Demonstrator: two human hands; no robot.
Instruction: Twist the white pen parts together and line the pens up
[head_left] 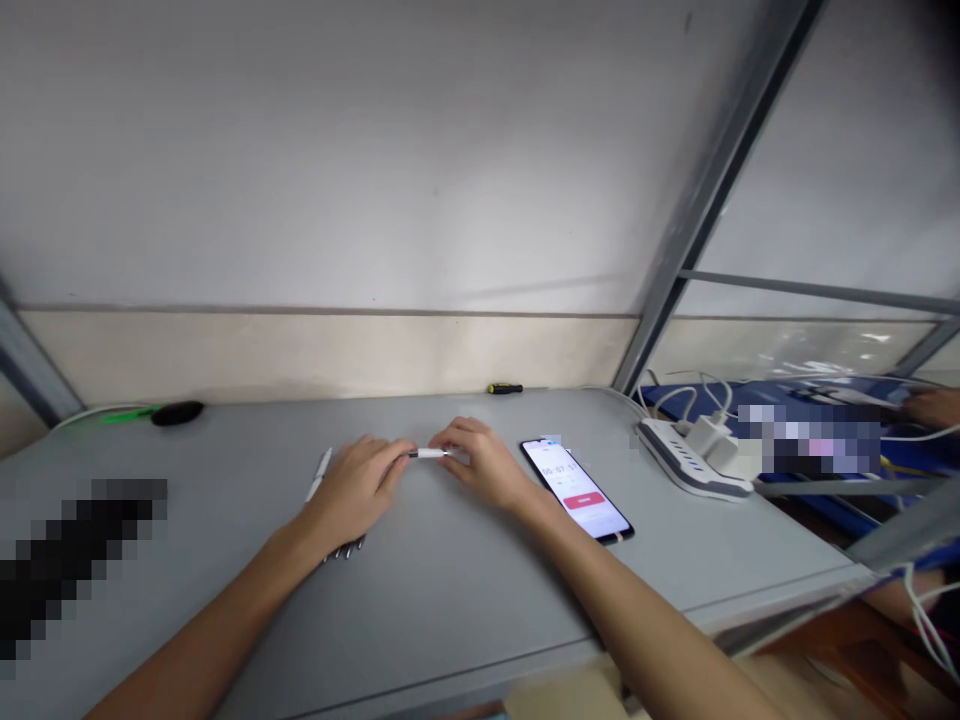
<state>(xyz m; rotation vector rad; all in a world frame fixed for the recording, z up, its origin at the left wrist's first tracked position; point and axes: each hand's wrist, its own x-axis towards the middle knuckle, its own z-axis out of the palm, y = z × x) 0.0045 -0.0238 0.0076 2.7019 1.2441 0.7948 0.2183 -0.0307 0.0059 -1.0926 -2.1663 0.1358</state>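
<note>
A white pen with a dark section lies level between my two hands, just above the grey desk. The fingertips of my left hand pinch its left end. At the other end, my right hand has thumb and fingers closed around it, partly hiding that tip. Beneath and beside my left wrist lie several pens, mostly covered; the metal tips of some stick out below it, and one white pen shows to its left.
Right of my right hand is a phone showing a running timer. A power strip with plugged-in chargers sits by the desk's right edge. Against the wall lie a screwdriver and a black object. Another person's hand appears far right.
</note>
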